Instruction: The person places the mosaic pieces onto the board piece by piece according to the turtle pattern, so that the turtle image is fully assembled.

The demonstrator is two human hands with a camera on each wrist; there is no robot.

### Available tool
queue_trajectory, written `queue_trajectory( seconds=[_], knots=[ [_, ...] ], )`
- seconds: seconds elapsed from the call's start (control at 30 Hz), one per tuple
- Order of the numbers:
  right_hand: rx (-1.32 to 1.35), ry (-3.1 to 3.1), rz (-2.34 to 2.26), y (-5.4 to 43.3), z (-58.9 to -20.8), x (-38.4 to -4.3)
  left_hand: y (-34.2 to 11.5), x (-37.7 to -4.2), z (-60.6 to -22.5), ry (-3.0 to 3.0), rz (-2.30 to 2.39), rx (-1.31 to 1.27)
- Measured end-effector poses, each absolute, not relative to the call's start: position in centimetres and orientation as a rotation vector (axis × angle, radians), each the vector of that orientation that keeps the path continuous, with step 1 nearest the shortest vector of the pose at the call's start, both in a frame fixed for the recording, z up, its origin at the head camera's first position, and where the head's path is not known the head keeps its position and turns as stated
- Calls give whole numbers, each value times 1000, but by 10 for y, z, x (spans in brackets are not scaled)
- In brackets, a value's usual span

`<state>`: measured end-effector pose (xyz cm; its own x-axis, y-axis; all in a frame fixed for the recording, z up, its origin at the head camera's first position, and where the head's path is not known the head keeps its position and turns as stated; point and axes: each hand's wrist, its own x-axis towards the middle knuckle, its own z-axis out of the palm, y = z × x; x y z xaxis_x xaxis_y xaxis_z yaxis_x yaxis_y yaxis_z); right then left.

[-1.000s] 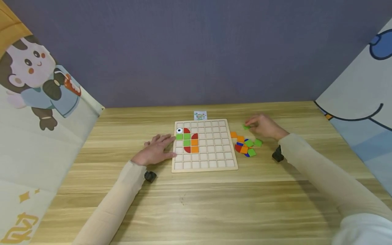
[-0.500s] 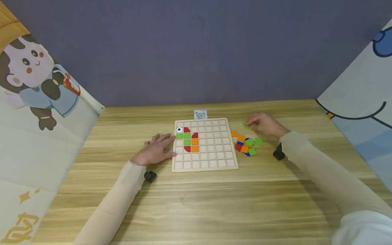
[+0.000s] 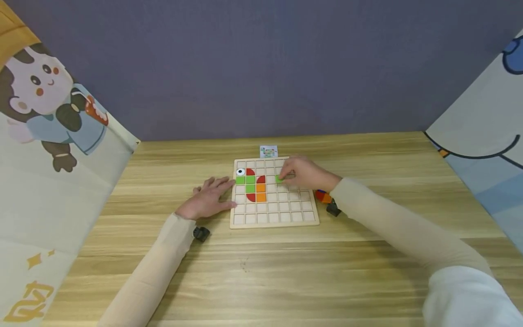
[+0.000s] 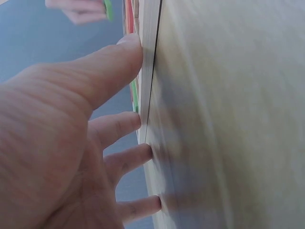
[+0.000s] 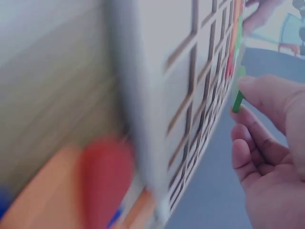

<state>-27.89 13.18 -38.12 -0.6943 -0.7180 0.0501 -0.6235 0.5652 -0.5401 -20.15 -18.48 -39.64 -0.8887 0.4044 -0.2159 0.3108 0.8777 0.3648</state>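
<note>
A wooden grid board (image 3: 273,218) lies on the table, its left columns filled with green and orange squares, red quarter-circle tiles and a white eye tile (image 3: 240,172). My left hand (image 3: 206,200) rests at the board's left edge, fingers spread, with thumb and fingertips against the rim in the left wrist view. Over the board's upper right part, my right hand (image 3: 304,173) pinches a green tile (image 5: 239,90) between thumb and index finger. In the right wrist view its other fingers curl loosely below, and the tile is held above the cells.
Loose tiles lie right of the board, mostly hidden by the right forearm; a red tile (image 5: 106,181) and an orange tile (image 5: 50,191) show in the right wrist view. A small picture card (image 3: 268,151) lies behind the board. A dark partition (image 3: 282,68) stands behind the table.
My right hand has moved left from beside the board to above its cells, carrying the green tile. My left hand has stayed at the board's left edge.
</note>
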Motion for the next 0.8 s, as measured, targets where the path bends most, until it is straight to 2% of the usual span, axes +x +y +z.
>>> queue_trajectory(
  seconds=[0.33,0.8],
  knots=[
    [-1068,2598,-787,98,-388,-286,-185,-202,-397,2757,451,540],
    [-1109,2619,-707,111,-383,-283,-185,-201,-395,2768,460,543]
  ],
)
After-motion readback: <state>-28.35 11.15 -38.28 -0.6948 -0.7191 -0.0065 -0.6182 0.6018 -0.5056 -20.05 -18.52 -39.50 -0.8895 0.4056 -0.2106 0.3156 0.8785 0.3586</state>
